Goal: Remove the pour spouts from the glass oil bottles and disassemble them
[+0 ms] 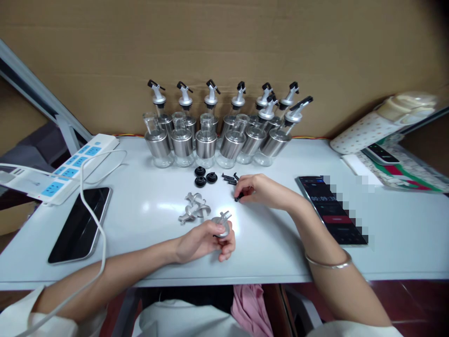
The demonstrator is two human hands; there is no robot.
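Note:
My left hand (206, 241) is closed around a silver pourer top (223, 225), its spout pointing up and to the right. Pinched in the fingertips of my right hand (254, 189) is a small black lever cap (239, 197), partly hidden by the fingers. Just beyond that hand lie several more black lever caps (229, 179). Three round black stoppers (200, 182) sit left of them. Loose silver pourer tops (194, 208) form a small pile to the left of the held one.
Glass bottles with steel sleeves (206, 145) stand in rows at the back, several with pourers fitted. A power strip (79, 168), white cable (100, 224) and dark tablet (80, 224) are left. A phone (329, 210) and a dotted tumbler (375, 126) are right.

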